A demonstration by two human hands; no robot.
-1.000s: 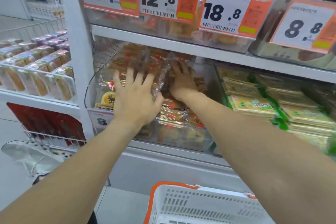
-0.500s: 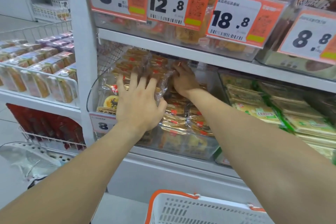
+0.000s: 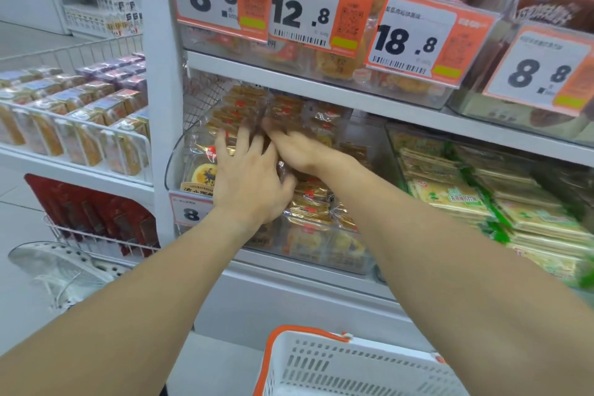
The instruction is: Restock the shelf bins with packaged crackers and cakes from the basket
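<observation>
Shop aisle, white shelf unit point(image 3: 160, 80) with clear plastic bins on two levels. Both hands are in the lower left bin point(image 3: 175, 151), on a big clear bag of gold-wrapped cakes point(image 3: 244, 106) that sits on top of the packs already piled there, under the upper shelf. Left hand point(image 3: 249, 180) lies flat on the bag, fingers spread and straight, pressing on it. Right hand point(image 3: 297, 151) sits just beside it, touching it near the fingers, reaching into the bag's middle; fingertips blurred, so cannot tell if they pinch the wrap or just push. Below the bag, more small gold cake packs point(image 3: 310, 202) fill the bin to the front wall. Next bin to the right holds green-and-yellow cracker packs point(image 3: 450, 199). Orange-edged price tags point(image 3: 305, 10) hang on the upper bins with round cakes behind them. White basket with orange rim point(image 3: 353, 363) sits low in front, between the forearms. Far left, wire racks with sliced cake packs point(image 3: 80, 125).
</observation>
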